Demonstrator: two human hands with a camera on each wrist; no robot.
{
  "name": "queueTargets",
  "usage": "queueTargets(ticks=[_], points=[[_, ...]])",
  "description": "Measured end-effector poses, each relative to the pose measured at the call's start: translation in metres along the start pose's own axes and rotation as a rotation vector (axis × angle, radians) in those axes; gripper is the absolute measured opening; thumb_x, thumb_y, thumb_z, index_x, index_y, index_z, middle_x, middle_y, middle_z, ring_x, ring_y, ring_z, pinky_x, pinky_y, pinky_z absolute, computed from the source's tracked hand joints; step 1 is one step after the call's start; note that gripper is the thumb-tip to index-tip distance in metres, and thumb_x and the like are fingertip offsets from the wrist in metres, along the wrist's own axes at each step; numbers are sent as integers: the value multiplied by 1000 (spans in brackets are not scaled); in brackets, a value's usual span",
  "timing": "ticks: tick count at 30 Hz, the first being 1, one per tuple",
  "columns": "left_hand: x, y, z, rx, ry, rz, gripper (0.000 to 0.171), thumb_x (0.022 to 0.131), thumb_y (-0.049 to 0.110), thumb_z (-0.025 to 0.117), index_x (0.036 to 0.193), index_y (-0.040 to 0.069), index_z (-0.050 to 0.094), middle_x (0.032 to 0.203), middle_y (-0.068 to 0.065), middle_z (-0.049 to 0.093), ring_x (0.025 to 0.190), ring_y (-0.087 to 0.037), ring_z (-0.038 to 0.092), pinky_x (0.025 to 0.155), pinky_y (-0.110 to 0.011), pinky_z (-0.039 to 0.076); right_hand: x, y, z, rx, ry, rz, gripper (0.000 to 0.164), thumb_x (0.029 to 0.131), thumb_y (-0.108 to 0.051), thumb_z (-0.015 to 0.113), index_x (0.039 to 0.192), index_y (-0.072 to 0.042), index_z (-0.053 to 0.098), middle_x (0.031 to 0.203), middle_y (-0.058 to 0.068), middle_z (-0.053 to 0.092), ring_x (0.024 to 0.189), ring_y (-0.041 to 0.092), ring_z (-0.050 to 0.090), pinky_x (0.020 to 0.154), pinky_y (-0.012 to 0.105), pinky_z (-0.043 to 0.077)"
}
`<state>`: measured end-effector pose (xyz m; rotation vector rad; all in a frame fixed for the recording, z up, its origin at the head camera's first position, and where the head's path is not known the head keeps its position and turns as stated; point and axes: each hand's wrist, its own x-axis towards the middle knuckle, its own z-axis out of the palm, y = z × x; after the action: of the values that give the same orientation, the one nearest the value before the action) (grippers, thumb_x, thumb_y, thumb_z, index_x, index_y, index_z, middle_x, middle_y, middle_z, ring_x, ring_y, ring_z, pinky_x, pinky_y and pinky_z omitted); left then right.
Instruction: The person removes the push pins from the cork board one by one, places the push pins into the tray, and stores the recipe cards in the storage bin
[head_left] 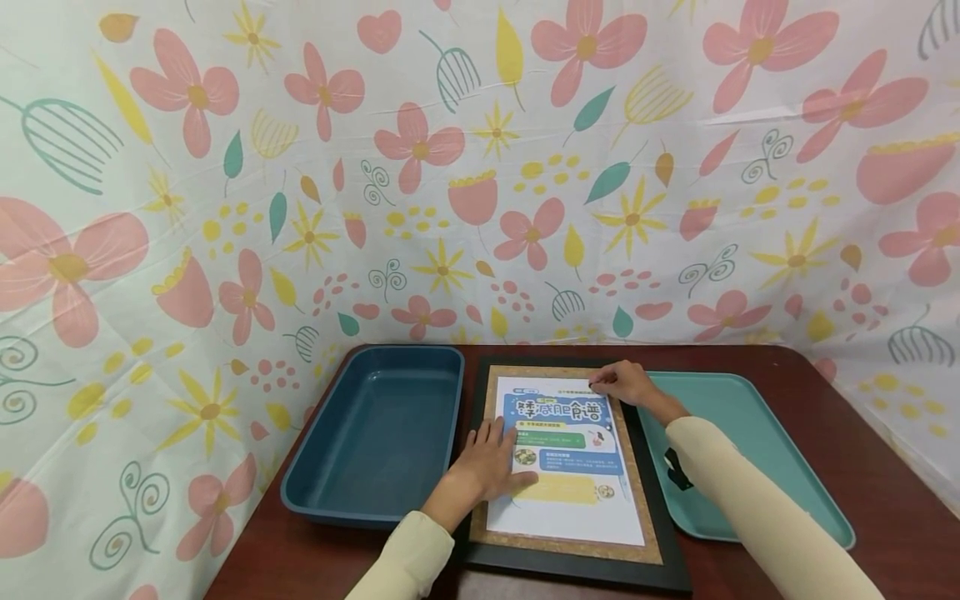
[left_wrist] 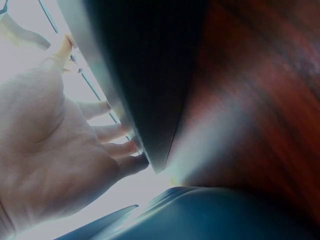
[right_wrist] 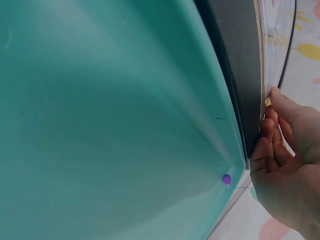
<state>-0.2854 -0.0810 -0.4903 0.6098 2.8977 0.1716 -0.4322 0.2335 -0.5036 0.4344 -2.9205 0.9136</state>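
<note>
A printed poster sheet (head_left: 558,517) lies on a cork board with a black frame (head_left: 570,562). My left hand (head_left: 483,462) rests with spread fingers on the sheet's left edge; in the left wrist view its fingers reach over the frame's side. At the sheet's upper right corner, my right hand (head_left: 626,383) has thumb and forefinger pinched together. Between them a small yellowish bit, seemingly a pushpin (right_wrist: 268,101), shows in the right wrist view, mostly hidden by the fingertips. A clear pushpin (right_wrist: 272,36) stands up from the board farther along that side.
A deep blue tray (head_left: 367,450) stands left of the board. To the right lies a shallow teal tray (head_left: 750,450), with a purple pushpin (right_wrist: 227,179) in it. All are on a dark reddish table (head_left: 255,550), with a flowered cloth (head_left: 465,250) behind.
</note>
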Motion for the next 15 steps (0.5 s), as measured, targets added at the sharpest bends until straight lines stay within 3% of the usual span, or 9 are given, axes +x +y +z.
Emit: queueTargets(ticks=[15], points=[[-3, 1, 0, 0, -7, -1, 91, 99, 68, 53, 165, 11, 29, 171, -15, 19, 158, -35, 18, 124, -54, 25, 1, 1, 2, -9, 3, 6, 15, 96, -17, 76, 101, -4, 81, 95, 9, 77, 81, 20, 66, 75, 40, 55]])
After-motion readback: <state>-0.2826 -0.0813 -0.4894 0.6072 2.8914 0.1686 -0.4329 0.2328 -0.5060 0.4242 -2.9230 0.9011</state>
